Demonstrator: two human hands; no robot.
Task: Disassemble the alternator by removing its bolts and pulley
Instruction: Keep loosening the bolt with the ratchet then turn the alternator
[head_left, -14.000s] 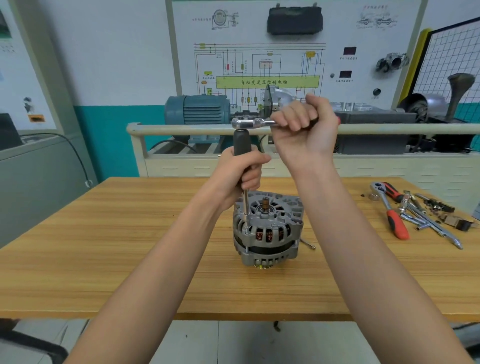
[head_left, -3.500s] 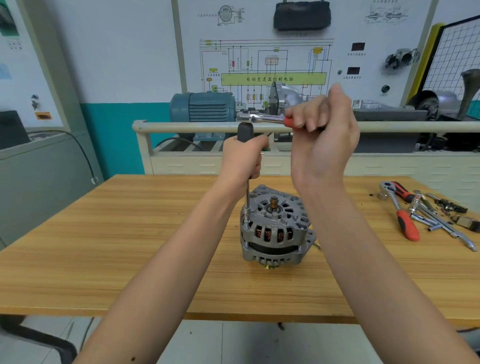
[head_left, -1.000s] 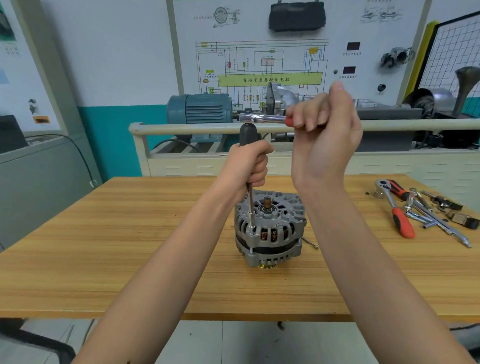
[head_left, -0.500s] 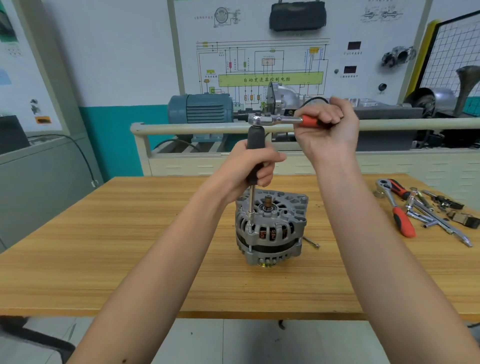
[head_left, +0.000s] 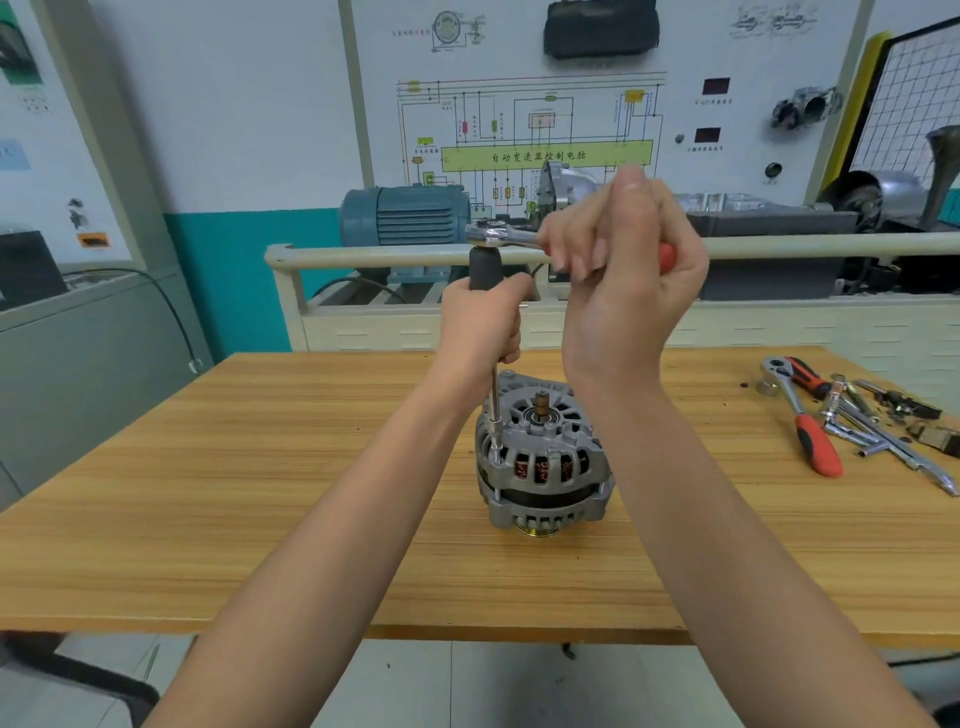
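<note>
The grey alternator (head_left: 543, 462) stands upright on the wooden table (head_left: 260, 493), its brass-coloured pulley (head_left: 537, 531) underneath and its shaft end pointing up. A long socket driver runs down to a bolt (head_left: 496, 460) on the housing's left rim. My left hand (head_left: 485, 322) grips the driver's black handle (head_left: 483, 267). A chrome ratchet wrench (head_left: 506, 236) sits across the handle's top. My right hand (head_left: 628, 275) grips its red handle, which is mostly hidden by the fingers.
At the table's right end lie a second red-handled ratchet (head_left: 802, 415), chrome extensions and sockets (head_left: 878, 434) and small dark parts (head_left: 935, 439). Behind the table a cream rail (head_left: 363, 254) fronts a bench with a blue motor (head_left: 405, 215).
My right hand has swung the ratchet handle back toward me, from pointing right along the rail to a nearer, raised position. My left hand keeps its grip on the driver.
</note>
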